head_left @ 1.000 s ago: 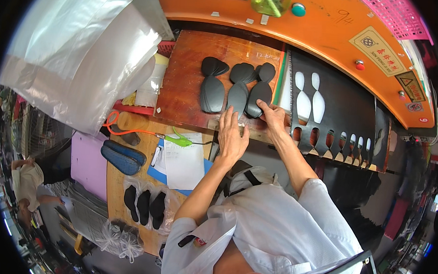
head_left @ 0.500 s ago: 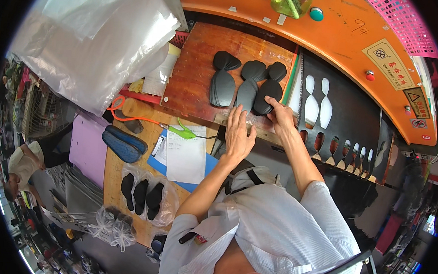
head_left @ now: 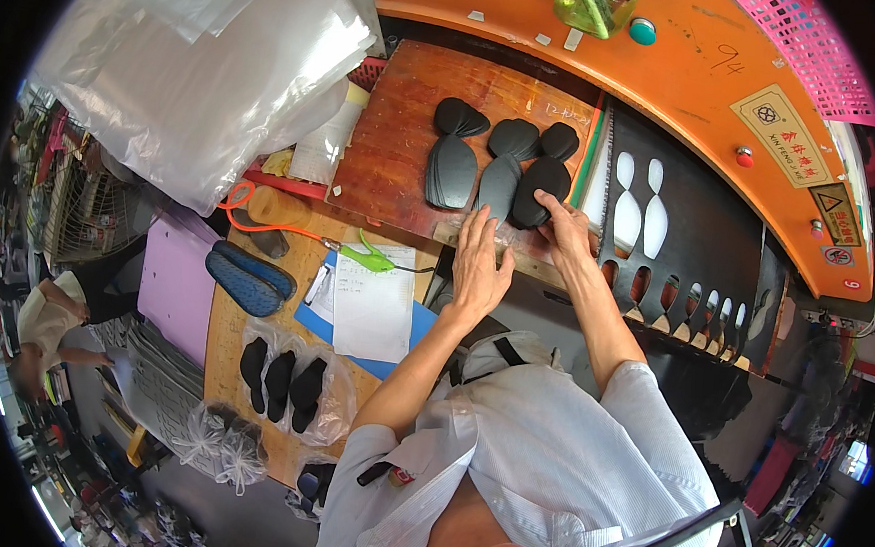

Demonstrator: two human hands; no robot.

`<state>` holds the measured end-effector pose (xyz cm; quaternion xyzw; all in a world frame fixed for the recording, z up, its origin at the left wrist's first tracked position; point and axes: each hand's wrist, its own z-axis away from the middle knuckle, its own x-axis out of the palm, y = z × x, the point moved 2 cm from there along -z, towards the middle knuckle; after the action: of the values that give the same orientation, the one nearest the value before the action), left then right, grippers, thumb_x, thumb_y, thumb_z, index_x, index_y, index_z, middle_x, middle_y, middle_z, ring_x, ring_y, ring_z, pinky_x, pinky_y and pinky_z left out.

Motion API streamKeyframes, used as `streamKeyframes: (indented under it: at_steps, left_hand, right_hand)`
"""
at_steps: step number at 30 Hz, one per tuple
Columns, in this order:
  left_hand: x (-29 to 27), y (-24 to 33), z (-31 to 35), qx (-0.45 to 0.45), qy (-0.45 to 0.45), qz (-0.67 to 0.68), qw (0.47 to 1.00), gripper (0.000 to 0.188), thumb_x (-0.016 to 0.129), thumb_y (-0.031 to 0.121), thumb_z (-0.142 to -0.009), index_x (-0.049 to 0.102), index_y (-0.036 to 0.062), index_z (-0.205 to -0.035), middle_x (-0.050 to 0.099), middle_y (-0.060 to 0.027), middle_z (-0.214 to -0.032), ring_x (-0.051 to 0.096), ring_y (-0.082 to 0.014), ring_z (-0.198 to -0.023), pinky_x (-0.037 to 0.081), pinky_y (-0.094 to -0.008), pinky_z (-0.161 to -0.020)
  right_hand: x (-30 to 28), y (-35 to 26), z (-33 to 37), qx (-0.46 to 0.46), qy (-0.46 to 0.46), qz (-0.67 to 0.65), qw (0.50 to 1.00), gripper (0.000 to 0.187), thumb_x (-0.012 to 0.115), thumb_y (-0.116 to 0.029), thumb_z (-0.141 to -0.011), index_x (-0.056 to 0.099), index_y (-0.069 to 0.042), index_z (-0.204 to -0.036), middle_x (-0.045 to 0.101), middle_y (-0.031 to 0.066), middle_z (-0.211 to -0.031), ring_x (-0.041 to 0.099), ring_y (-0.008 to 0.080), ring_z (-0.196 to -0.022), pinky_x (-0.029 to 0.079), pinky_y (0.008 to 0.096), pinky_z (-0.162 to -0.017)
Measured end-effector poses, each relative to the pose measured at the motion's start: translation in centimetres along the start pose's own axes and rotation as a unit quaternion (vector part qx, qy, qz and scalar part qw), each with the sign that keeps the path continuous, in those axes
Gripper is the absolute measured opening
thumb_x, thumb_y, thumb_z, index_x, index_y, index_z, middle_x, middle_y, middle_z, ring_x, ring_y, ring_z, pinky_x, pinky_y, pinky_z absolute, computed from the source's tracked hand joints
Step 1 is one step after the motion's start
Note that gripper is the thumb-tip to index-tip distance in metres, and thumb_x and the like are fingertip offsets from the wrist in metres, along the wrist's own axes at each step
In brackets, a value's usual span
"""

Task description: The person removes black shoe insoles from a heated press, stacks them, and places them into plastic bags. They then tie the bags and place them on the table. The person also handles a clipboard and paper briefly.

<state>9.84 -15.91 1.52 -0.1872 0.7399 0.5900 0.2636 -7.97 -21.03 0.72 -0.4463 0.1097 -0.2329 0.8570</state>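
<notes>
Three stacks of black insole-shaped pieces lie side by side on a reddish-brown wooden board: a left stack (head_left: 451,174), a middle stack (head_left: 499,183) and a right stack (head_left: 540,195). Each has a broad lower end and a narrow waist. My right hand (head_left: 566,231) grips the near end of the right stack, thumb on top; its other fingers are partly hidden. With fingers stretched out, my left hand (head_left: 481,268) rests at the board's near edge, fingertips by the middle stack's lower end. It holds nothing.
An orange machine (head_left: 690,78) curves behind the board (head_left: 397,111). Right of it, a black panel (head_left: 706,220) bears white insole shapes. Clear plastic sheeting (head_left: 198,88) hangs at the left. On the wooden table lie a paper sheet (head_left: 370,310), a green air gun (head_left: 368,259) and blue soles (head_left: 247,280).
The view has shifted slightly. Both hands keep almost the same pose by the stacks. At the far left, another person's arm has moved.
</notes>
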Motion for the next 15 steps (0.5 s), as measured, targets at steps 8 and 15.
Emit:
streamKeyframes:
  at_steps: [8,15]
  left_hand:
    - [0.03,-0.01,-0.03,0.002,0.009,0.009,1.000,0.053,0.070,0.011,-0.089,0.054,-0.0131,-0.133,0.044,-0.0247,-0.154,0.039,-0.0420,-0.144,0.034,-0.0484,-0.119]
    - [-0.10,-0.19,-0.03,-0.010,-0.010,0.006,1.000,0.054,0.069,0.011,-0.089,0.053,-0.0139,-0.133,0.041,-0.0235,-0.155,0.037,-0.0394,-0.146,0.034,-0.0467,-0.121]
  right_hand:
    - [-0.54,-0.38,0.30,0.003,-0.006,0.028,1.000,0.044,0.089,-0.033,-0.078,0.068,0.000,-0.100,0.070,0.0039,-0.090,0.063,0.0122,-0.076,0.052,0.0262,-0.068]
    - [-0.73,-0.15,0.11,0.007,-0.005,0.023,1.000,0.049,0.089,-0.035,-0.079,0.067,0.001,-0.104,0.068,0.0034,-0.090,0.063,0.0120,-0.076,0.052,0.0242,-0.067]
